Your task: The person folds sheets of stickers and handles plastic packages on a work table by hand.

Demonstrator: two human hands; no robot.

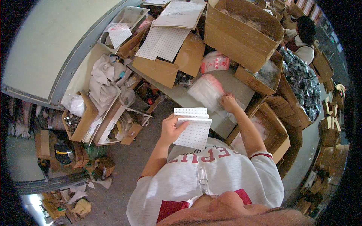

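Observation:
My left hand [171, 130] is closed on folded white label sheets [194, 132] covered with rows of small dark print, held in front of my shirt. The thumb lies on top of the sheets. Over the grey table, my right hand [228, 103] has its fingers bent at the near right edge of a stack of clear plastic bags [206, 92] with reddish edges. Whether it pinches a bag cannot be made out. Just behind that stack lies a bundle of bags [215, 62] with red print.
Large cardboard boxes [241, 35] stand behind and right of the table [241, 90]. An open carton [277, 128] sits by my right arm. More label sheets [163, 42] lie on a carton at the back. Dark wrapped items [299, 75] fill a box near another person [301, 41].

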